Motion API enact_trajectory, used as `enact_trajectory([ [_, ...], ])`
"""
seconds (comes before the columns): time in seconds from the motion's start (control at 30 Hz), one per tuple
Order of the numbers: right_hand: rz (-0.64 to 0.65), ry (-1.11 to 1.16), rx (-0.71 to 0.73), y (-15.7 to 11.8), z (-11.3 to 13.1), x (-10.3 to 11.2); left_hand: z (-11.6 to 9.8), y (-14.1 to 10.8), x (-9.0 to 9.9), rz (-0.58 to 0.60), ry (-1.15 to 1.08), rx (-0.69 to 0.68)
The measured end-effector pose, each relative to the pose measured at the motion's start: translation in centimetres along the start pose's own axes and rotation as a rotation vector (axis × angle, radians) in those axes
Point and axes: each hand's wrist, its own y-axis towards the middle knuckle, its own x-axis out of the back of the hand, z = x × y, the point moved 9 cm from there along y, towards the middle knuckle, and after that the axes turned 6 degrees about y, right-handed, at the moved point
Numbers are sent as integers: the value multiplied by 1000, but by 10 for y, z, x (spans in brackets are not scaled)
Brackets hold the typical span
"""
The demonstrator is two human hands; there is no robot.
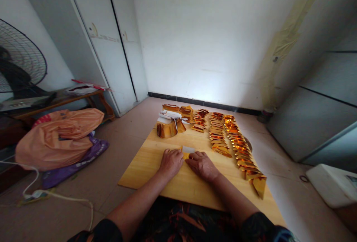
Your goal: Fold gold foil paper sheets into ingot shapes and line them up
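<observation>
A small gold-and-grey rectangular foil paper [189, 149] lies on the pale wooden worktop [150, 167]. The left hand [171, 163] touches its 9 o'clock side, the right hand [201, 164] its 4 o'clock side, both with fingers curled; whether they pinch or merely press, I cannot tell. Curved gold foil sheets [167, 129] sit towards 11 o'clock; rows of folded shiny gold foil pieces [242, 149] spread from 12 to 3 o'clock.

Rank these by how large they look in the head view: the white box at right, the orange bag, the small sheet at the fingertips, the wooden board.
1. Wooden board
2. Orange bag
3. White box, cut off by the picture's edge
4. Small sheet, partly covered
</observation>
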Motion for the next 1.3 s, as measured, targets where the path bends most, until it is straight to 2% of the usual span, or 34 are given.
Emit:
enact_trajectory([
  [0.23,-41,43,-45,-9,-17,-2,-1,3,-1,-5,17,97],
  [0.4,-24,12,-72,-1,-27,-5,0,5,1,-11,28,89],
  [0.63,36,-35,-67,8,-21,-4,-1,4,-6,-25,59,36],
  [0.83,47,-77,-70,14,-19,-3,-1,6,-1,-35,30,42],
  [1.03,127,-145,34,21,-17,-14,-2,6,1,-32,20,24],
  [1.2,176,-180,84,25,-13,-11,-4,6,0,-27,37,27],
  [1.3,192,-194,80,28,-11,-6,-8,5,1,-62,66,25],
])
